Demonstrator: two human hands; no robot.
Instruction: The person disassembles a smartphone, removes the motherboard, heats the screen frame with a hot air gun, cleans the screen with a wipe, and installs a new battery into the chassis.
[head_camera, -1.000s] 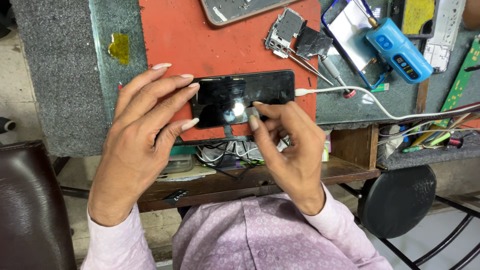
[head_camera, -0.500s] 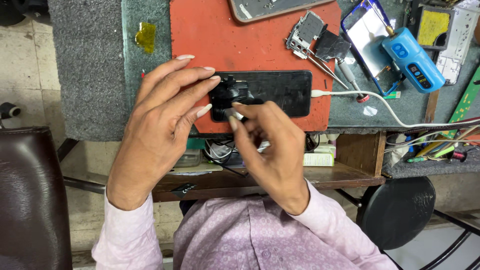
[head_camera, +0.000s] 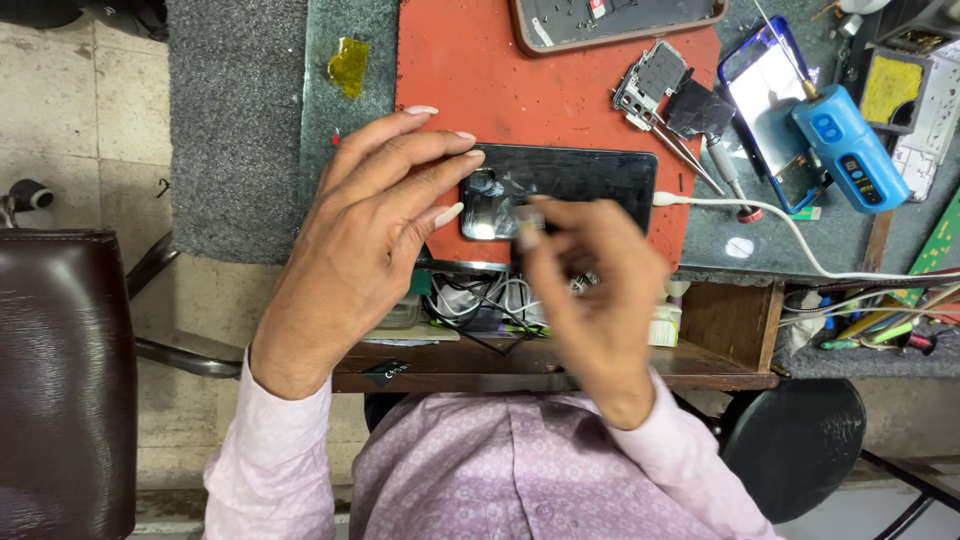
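On the red mat (head_camera: 560, 90), a dark phone (head_camera: 570, 185) lies flat with a white cable (head_camera: 760, 222) plugged into its right end.
Left hand (head_camera: 375, 225) rests spread fingers on the phone's left end. Right hand (head_camera: 590, 290), blurred, pinches something small over the phone's near edge; I cannot tell what. It looks like screen work, so the next move needs a steady phone and a gentle touch.
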